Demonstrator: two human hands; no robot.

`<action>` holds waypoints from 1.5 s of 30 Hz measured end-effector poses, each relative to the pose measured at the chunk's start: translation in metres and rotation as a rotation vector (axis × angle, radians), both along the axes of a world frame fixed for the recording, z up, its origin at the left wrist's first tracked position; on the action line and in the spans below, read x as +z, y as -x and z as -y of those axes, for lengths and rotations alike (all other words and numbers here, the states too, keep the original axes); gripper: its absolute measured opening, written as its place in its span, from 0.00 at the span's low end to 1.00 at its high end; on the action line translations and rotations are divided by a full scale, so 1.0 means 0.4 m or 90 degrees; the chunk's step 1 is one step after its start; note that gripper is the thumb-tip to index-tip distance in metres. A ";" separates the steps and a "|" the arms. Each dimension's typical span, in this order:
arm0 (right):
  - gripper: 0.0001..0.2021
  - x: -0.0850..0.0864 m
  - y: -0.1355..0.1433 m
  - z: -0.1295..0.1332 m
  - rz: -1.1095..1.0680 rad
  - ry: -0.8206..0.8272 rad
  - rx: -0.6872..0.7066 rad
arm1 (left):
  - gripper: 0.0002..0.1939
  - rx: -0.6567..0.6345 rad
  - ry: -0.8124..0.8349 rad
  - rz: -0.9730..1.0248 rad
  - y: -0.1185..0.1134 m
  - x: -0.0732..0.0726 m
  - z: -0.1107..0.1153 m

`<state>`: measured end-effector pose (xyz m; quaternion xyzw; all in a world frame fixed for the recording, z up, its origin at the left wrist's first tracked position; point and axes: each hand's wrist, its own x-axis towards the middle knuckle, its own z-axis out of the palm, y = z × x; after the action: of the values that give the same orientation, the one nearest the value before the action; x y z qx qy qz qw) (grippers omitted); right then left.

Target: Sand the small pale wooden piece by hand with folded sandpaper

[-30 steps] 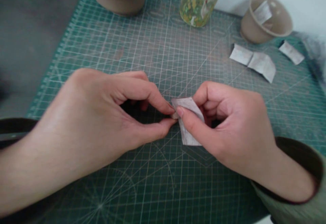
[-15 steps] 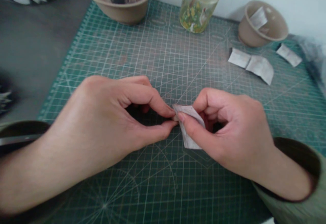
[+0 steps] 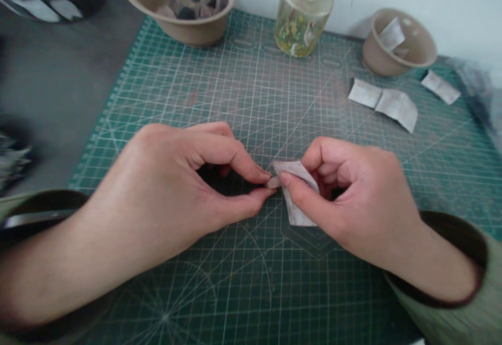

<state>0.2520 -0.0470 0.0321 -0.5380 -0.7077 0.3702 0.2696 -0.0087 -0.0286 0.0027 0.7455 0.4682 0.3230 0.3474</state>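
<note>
My left hand (image 3: 188, 172) pinches a small pale piece (image 3: 273, 182) between thumb and forefinger; its kind is too small to make out. My right hand (image 3: 353, 193) is closed on a folded, pale grey piece of sandpaper (image 3: 300, 206), thumb on the near side. The sandpaper's left edge meets the small piece at the fingertips, just above the green cutting mat (image 3: 235, 292). Part of the sandpaper is hidden behind my right thumb and fingers.
At the back stand a large beige bowl (image 3: 196, 34) with dark and pale bits, a glass pump bottle (image 3: 294, 42) and a smaller beige bowl (image 3: 372, 55). Loose grey sandpaper pieces (image 3: 396, 104) lie at the right. Clear plastic (image 3: 476, 86) borders the mat's right edge.
The sandpaper and my right hand have shifted slightly right, so more of the small piece shows between the fingertips. The whole view has tilted a little.
</note>
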 end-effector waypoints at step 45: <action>0.17 -0.021 -0.004 -0.008 -0.040 -0.031 0.013 | 0.05 -0.040 -0.004 0.021 0.011 -0.011 -0.008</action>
<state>0.2535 -0.0438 0.0238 -0.5120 -0.7133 0.3721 0.3009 -0.0133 -0.0254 -0.0016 0.7555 0.4375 0.3257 0.3630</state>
